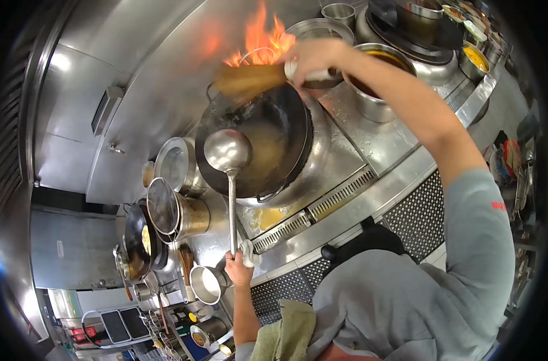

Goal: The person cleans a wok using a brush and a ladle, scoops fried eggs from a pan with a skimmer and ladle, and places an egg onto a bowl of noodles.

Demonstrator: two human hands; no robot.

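My right hand [315,60] is closed around the pale handle of a bamboo brush [250,81], whose bristles blur over the far rim of a large black wok [268,144]. Closed round the lower end of a long handle, my left hand [239,269] holds a steel ladle [228,150]. The ladle's bowl hangs over the left part of the wok. A white cloth [249,254] is bunched beside my left hand. Orange flames [265,39] rise behind the brush.
Right of the wok stands a steel pot of dark liquid [379,66]. A strainer [163,206] rests on a container at the left, near a smaller wok [137,240]. A white-lined saucepan [206,284] sits by my left hand. Grated drains [340,192] run along the counter's front.
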